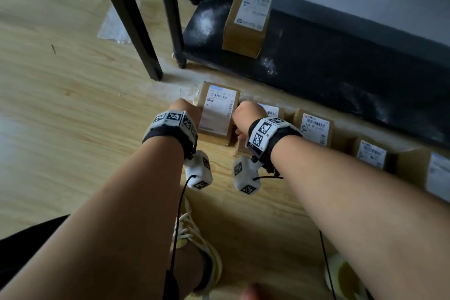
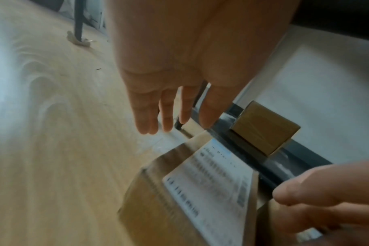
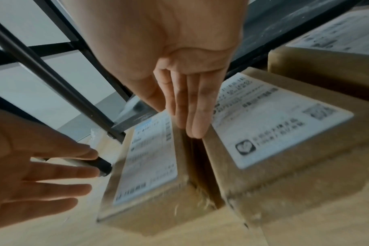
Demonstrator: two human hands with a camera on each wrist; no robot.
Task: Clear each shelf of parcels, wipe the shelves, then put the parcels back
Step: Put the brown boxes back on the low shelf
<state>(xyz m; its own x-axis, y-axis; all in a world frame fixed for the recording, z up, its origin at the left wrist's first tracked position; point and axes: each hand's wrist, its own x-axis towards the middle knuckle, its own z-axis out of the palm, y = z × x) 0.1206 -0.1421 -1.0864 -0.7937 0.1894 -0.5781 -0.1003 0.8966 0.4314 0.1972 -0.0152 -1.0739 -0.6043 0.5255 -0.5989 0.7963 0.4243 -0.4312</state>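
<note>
Parcel: brown cardboard parcel with white label (image 1: 217, 114) lay on the wooden floor (image 1: 60, 105), long axis running toward the black dusty shelf (image 1: 328, 66).
Hands: left hand (image 1: 186, 111) and right hand (image 1: 248, 112) flanked it, fingers straight, gripping nothing.
Nearer: right fingers (image 3: 197, 116) reached into the gap beside the neighbouring parcel (image 3: 284, 133).

Wooden floor (image 1: 73, 105): row of labelled cardboard parcels (image 1: 315, 129) running rightward from both hands. Black bottom shelf (image 1: 341, 68), beyond the hands: one parcel (image 1: 248, 24), dust patches.
</note>
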